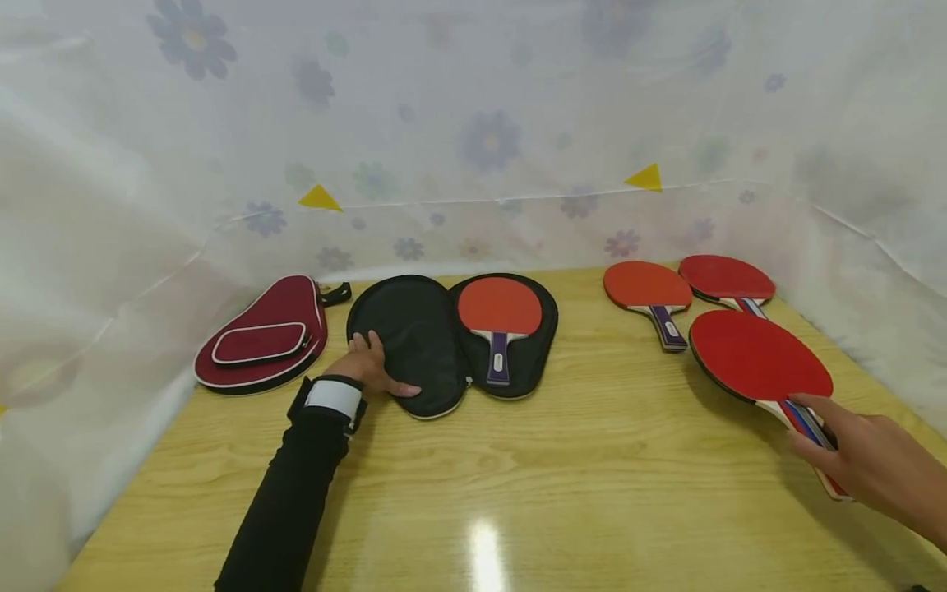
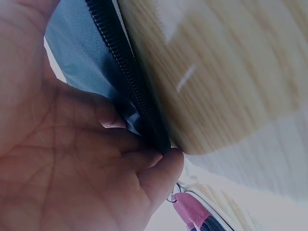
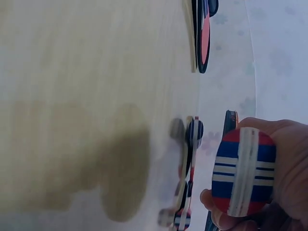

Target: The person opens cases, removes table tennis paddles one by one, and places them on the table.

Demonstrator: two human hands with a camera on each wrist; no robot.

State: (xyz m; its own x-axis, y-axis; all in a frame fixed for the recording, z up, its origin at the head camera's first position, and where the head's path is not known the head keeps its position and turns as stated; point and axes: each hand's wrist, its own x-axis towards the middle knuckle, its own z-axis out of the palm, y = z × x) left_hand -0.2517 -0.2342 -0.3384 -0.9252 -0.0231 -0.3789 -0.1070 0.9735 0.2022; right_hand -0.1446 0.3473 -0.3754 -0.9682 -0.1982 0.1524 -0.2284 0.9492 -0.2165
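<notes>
My right hand grips a red table tennis paddle by its red, blue and white striped handle, above the table at the right. The handle's striped butt fills the near part of the right wrist view. My left hand rests at the left edge of an unfolded black paddle case, thumb spread over its front. Some fingers touch the zipper edge in the left wrist view. In the case's right half lies an orange-red paddle with a purple handle.
A maroon paddle case with a small front pocket lies at the far left. An orange-red paddle and another red paddle lie at the back right. White flowered sheeting bounds the wooden table.
</notes>
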